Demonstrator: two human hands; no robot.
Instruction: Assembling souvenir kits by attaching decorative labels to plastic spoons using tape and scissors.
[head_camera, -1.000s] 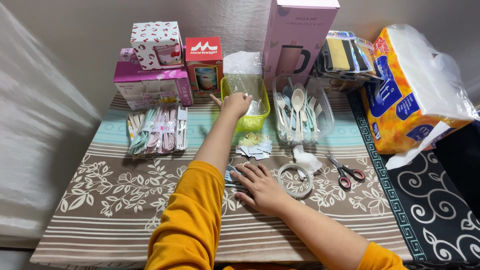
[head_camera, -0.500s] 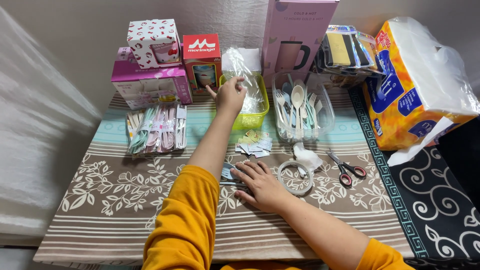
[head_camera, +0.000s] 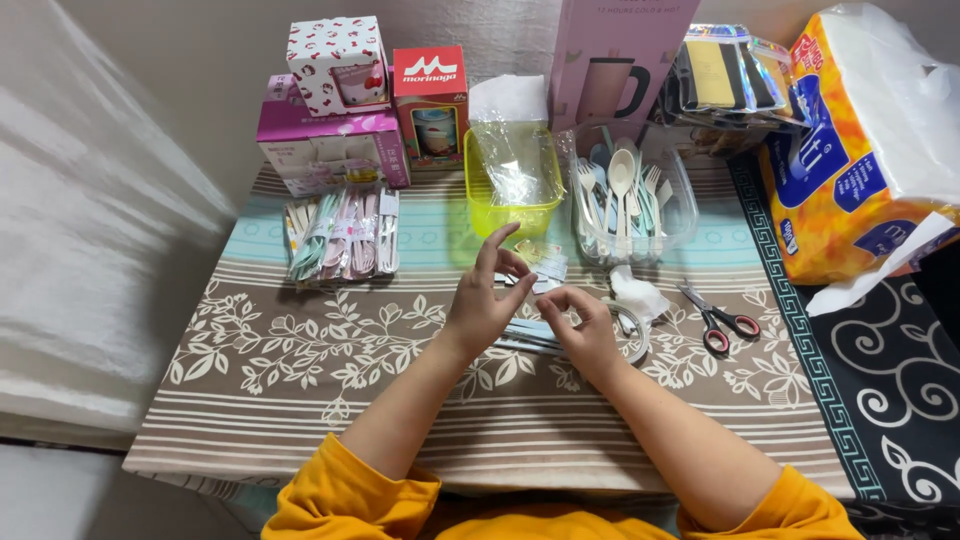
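Small clear plastic sleeve (head_camera: 530, 283) pinched between both hands, held just above the worktop (head_camera: 300, 400) near its middle. Left hand (head_camera: 487, 300): thumb and forefinger closed on the sleeve's left edge, other fingers spread upward. Right hand (head_camera: 583, 330): fingertips curled onto the right edge; how firm that grip is cannot be told.

Directly under the hands: a few pale blue utensils (head_camera: 530, 338) lying flat on the cloth. Just right of them, a tape roll (head_camera: 634, 335) with a crumpled white wad (head_camera: 636, 294) touching it, then red-handled scissors (head_camera: 722, 325). Behind: yellow-green tub (head_camera: 512, 195) holding more clear bags; clear bin of loose cutlery (head_camera: 628, 205) beside it; finished wrapped sets (head_camera: 340, 235) to the left.

Risks, as judged:
- Film is thin and slippery; a two-finger pinch on each side may slip, and the sleeve would drop among the utensils below, where it is hard to see.
- Pulling the mouth apart unevenly could tear the seam.
- The right forearm lies close to the tape roll and scissors; a sideways sweep could push them toward the worktop edge.
- A reach forward could tip the lightweight tub.
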